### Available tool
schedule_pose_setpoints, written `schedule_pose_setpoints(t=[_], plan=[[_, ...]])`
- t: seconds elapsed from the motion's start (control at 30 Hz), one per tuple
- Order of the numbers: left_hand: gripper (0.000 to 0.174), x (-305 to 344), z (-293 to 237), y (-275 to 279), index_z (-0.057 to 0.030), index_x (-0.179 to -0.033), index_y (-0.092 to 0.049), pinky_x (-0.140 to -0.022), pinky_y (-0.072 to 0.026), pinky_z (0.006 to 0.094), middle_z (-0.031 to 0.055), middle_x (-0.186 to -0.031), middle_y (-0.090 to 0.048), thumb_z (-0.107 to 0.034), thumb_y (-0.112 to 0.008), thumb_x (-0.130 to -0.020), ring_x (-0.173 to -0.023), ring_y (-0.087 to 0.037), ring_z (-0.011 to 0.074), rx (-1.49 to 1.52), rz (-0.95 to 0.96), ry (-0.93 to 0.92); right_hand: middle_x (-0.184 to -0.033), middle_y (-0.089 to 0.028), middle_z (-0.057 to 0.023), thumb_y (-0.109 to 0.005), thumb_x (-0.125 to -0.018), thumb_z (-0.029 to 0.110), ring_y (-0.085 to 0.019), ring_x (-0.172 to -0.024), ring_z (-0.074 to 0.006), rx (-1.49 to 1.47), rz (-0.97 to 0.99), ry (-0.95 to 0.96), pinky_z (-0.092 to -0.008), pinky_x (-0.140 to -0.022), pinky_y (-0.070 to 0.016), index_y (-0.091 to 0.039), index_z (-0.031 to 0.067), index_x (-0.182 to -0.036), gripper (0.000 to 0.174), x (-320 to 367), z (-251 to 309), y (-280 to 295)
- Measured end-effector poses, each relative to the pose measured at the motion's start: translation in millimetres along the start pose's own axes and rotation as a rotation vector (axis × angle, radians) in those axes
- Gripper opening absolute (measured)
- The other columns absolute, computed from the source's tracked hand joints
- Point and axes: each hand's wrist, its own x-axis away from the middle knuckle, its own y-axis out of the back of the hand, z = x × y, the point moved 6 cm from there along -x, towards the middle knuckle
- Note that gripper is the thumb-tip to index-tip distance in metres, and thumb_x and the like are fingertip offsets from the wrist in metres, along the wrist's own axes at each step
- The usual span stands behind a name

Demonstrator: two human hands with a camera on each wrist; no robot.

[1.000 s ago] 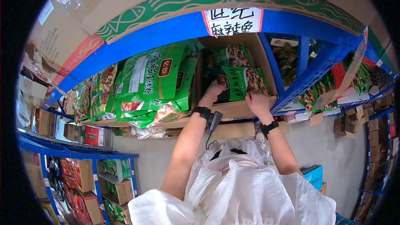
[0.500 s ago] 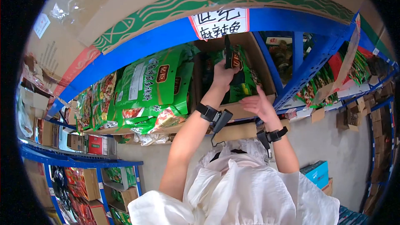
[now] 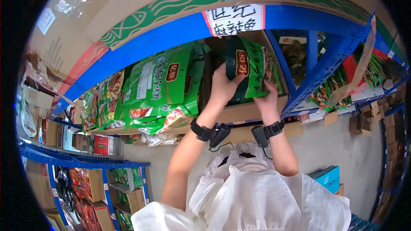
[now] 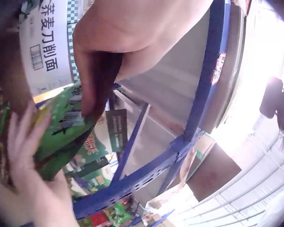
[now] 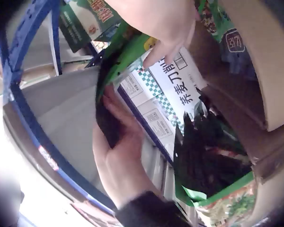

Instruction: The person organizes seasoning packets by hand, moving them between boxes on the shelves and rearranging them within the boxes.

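Observation:
A green food packet point(image 3: 257, 68) with a dark end and a red-brown label is raised, tilted, over an open cardboard carton point(image 3: 244, 114) on the shelf. My left hand point(image 3: 223, 86) grips the packet's dark end, thumb across its front, as the right wrist view also shows with that hand point(image 5: 125, 146) around the edge. At the packet's lower right edge, my right hand point(image 3: 268, 102) holds it; the left wrist view has this hand's point(image 4: 35, 184) fingers spread along the printed face. More packets point(image 5: 213, 156) stand in the carton beneath.
Left of the carton lies a pile of larger green packets point(image 3: 158, 81). A blue shelf beam point(image 3: 180, 30) with a handwritten sign point(image 3: 235, 20) crosses above, and a blue upright point(image 3: 325, 70) stands at the right. Large cartons point(image 3: 81, 21) sit overhead.
The packet has come up out of the carton in my left hand and its face has turned into view. My right hand let go, opened beside it, then took its right edge.

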Motion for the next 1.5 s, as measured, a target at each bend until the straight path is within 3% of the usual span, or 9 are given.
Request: schedule_pose_setpoints(t=[0.27,0.37,0.47,0.57,0.63,0.73,0.83,0.9,1.5], plan=[[0.029,6.0,71.7,-0.8,0.0021,-0.100,-0.054,-0.076,-0.0456,0.0289,0.0109,-0.089,-0.065,0.001,-0.064,-0.073,-0.083,-0.061,0.0172,0.069,-0.158,0.027,-0.103,-0.058,-0.0091,-0.048,-0.090,0.011,-0.057,-0.095,-0.0229,0.198,-0.026,-0.017,-0.0354,-0.080,-0.0474,-0.054,0.0048,-0.109,0.021,-45.7,11.7,15.2],[0.029,15.9,104.5,12.0,0.0040,-0.102,-0.053,-0.074,-0.0474,0.0340,0.0179,-0.090,-0.064,-0.017,-0.059,-0.082,-0.083,-0.062,0.0253,-0.108,-0.343,0.148,-0.102,-0.058,-0.0092,-0.050,-0.088,0.009,-0.057,-0.094,-0.0233,0.276,-0.139,0.003,-0.0353,-0.079,-0.0484,-0.054,0.0050,-0.107,0.020,-69.3,13.3,27.2],[0.040,40.8,116.4,22.2,0.0057,-0.101,-0.052,-0.070,-0.0477,0.0415,0.0232,-0.086,-0.061,-0.032,-0.048,-0.088,-0.081,-0.060,0.0353,-0.678,-0.121,0.357,-0.102,-0.058,-0.0088,-0.054,-0.085,0.004,-0.057,-0.092,-0.0230,0.447,-0.348,0.098,-0.0359,-0.076,-0.0493,-0.054,0.0048,-0.107,0.023,-85.4,12.2,23.3],[0.042,54.9,136.0,32.9,0.0043,-0.093,-0.053,-0.064,-0.0457,0.0477,0.0244,-0.079,-0.059,-0.036,-0.042,-0.090,-0.075,-0.057,0.0398,-0.813,-0.075,0.252,-0.102,-0.057,-0.0073,-0.061,-0.078,-0.001,-0.057,-0.087,-0.0220,0.600,-0.338,0.341,-0.0358,-0.072,-0.0494,-0.051,0.0037,-0.108,0.031,-115.4,7.5,25.6],[0.035,60.6,132.9,22.9,-0.0008,-0.075,-0.055,-0.062,-0.0435,0.0446,0.0178,-0.070,-0.057,-0.031,-0.045,-0.088,-0.068,-0.055,0.0344,-0.959,-0.063,-0.031,-0.100,-0.057,-0.0070,-0.062,-0.077,0.000,-0.058,-0.085,-0.0215,0.564,-0.226,0.466,-0.0356,-0.070,-0.0489,-0.050,0.0031,-0.107,0.033,-135.1,3.3,21.4],[0.032,62.9,135.9,16.4,-0.0046,-0.063,-0.056,-0.066,-0.0408,0.0399,0.0121,-0.067,-0.055,-0.028,-0.049,-0.084,-0.069,-0.053,0.0285,-1.031,-0.068,-0.164,-0.097,-0.057,-0.0085,-0.064,-0.075,0.002,-0.057,-0.083,-0.0209,0.771,-0.389,0.456,-0.0357,-0.067,-0.0471,-0.050,0.0028,-0.108,0.035,-189.7,15.9,50.0],[0.030,61.5,133.8,16.8,-0.0045,-0.065,-0.057,-0.065,-0.0407,0.0404,0.0118,-0.067,-0.054,-0.028,-0.050,-0.083,-0.069,-0.053,0.0285,-1.036,-0.071,-0.177,-0.102,-0.058,-0.0115,-0.063,-0.076,0.012,-0.057,-0.087,-0.0231,1.609,-0.594,0.453,-0.0378,-0.071,-0.0468,-0.049,0.0024,-0.112,0.040,-176.3,15.3,18.2],[0.030,61.4,135.3,18.3,-0.0046,-0.065,-0.057,-0.064,-0.0408,0.0400,0.0119,-0.067,-0.053,-0.028,-0.050,-0.082,-0.068,-0.053,0.0280,-1.023,-0.093,-0.195,-0.109,-0.058,-0.0148,-0.065,-0.076,0.020,-0.058,-0.095,-0.0288,2.757,-0.350,0.421,-0.0392,-0.078,-0.0475,-0.051,0.0069,-0.116,0.045,-234.1,9.6,37.0],[0.032,62.1,141.7,19.9,-0.0040,-0.060,-0.057,-0.066,-0.0418,0.0398,0.0124,-0.066,-0.053,-0.028,-0.050,-0.081,-0.068,-0.053,0.0280,-0.980,-0.088,-0.092,-0.097,-0.058,-0.0160,-0.053,-0.081,0.015,-0.056,-0.086,-0.0277,2.460,-0.301,0.251,-0.0372,-0.073,-0.0465,-0.055,0.0014,-0.102,0.025,-301.0,-11.0,58.5]])
